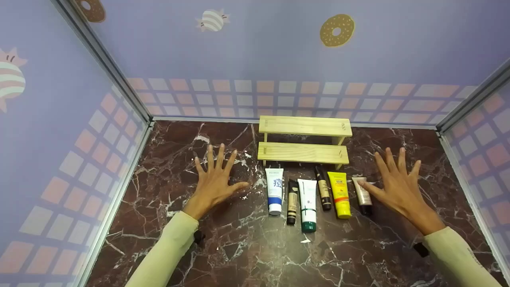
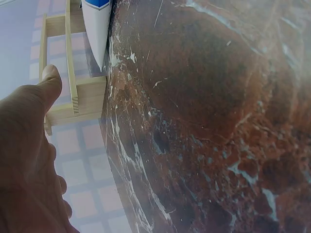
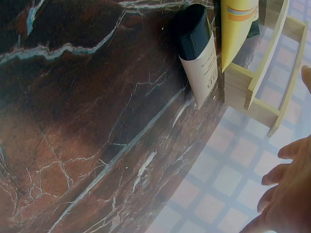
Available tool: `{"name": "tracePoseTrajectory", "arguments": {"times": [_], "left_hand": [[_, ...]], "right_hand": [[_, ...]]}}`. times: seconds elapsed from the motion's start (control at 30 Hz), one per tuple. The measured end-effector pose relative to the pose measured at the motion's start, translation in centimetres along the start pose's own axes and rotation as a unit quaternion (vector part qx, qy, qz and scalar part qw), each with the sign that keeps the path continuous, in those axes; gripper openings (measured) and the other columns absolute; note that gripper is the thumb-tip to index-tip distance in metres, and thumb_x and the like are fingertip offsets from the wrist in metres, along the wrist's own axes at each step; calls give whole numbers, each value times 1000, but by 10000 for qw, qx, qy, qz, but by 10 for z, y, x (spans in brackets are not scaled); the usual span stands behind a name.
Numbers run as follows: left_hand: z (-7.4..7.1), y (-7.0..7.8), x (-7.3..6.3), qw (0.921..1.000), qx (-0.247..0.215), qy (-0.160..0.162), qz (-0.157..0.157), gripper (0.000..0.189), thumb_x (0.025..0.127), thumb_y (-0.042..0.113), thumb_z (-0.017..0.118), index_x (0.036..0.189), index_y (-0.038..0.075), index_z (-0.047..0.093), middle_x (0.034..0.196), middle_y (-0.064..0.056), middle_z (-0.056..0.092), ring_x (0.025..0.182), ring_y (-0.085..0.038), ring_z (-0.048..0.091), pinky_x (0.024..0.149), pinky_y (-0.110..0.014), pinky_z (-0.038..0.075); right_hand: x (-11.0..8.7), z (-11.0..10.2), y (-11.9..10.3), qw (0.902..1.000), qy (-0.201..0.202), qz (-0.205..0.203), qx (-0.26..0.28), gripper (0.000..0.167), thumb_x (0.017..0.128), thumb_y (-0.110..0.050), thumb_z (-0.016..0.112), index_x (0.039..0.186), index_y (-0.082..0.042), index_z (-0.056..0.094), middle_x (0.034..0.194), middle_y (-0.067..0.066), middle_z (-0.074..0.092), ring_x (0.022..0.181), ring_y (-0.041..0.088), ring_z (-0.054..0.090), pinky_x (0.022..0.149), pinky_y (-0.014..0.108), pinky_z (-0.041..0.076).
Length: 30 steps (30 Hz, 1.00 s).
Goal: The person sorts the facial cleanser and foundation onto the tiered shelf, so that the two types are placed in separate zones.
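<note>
My left hand [image 1: 214, 181] is spread with straight fingers, left of a row of tubes, and holds nothing. On the other side, my right hand [image 1: 400, 187] is spread the same way, its thumb overlapping the small beige tube with a black cap [image 1: 362, 193] in the head view. Between the hands lie a white tube with a blue band [image 1: 275, 187], a slim black-and-beige tube [image 1: 292, 201], a white tube with a green cap [image 1: 308, 201], another slim black-and-beige tube [image 1: 323, 189] and a yellow tube [image 1: 340, 193]. The right wrist view shows the beige tube [image 3: 201, 73] apart from the fingers.
Behind the tubes stands a two-step wooden rack [image 1: 303, 152]. The dark red marbled tabletop [image 1: 247, 255] lies under everything. Purple panels with a checked border enclose it: a back wall [image 1: 271, 48], a left wall [image 1: 51, 159] and a right wall [image 1: 486, 131].
</note>
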State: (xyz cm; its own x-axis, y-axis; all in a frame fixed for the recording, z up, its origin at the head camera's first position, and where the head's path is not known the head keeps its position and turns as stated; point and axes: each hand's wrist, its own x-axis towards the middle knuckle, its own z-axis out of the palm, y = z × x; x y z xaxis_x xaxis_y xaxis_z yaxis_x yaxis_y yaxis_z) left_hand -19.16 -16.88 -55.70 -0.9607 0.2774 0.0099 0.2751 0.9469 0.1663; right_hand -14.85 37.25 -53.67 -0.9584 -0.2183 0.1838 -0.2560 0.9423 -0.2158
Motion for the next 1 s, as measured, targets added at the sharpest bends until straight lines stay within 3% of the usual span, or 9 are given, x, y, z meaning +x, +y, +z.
{"name": "tracePoseTrajectory", "arguments": {"times": [0.5,0.7,0.83,1.0], "left_hand": [[4,4,3,9982,-589,26,115,111,99,73,66,179,19,12,182,-18,-12,166,-51,-14,124,-80,-10],[8,5,4,9961,-874,14,151,110,101,72,65,179,17,11,182,-20,-11,166,-51,-11,128,-80,2],[10,7,4,9919,-1259,-3,160,108,102,68,66,179,14,12,181,-24,-3,167,-50,-1,131,-75,11],[16,10,5,9864,-1616,149,247,104,103,62,68,178,10,17,179,-28,18,165,-50,19,134,-68,15]], "right_hand": [[-2,4,-3,9988,359,20,341,91,99,-55,75,163,4,45,172,37,29,161,63,16,126,84,4],[-3,6,-6,9968,556,-20,566,83,99,-48,78,156,6,53,166,37,41,158,61,27,129,78,15],[-3,10,-8,9939,841,-98,714,75,96,-41,83,150,7,60,159,36,50,153,59,37,124,81,25],[-3,15,-10,9875,1284,-294,871,66,90,-28,88,141,7,67,146,34,63,143,58,50,114,83,37]]}}
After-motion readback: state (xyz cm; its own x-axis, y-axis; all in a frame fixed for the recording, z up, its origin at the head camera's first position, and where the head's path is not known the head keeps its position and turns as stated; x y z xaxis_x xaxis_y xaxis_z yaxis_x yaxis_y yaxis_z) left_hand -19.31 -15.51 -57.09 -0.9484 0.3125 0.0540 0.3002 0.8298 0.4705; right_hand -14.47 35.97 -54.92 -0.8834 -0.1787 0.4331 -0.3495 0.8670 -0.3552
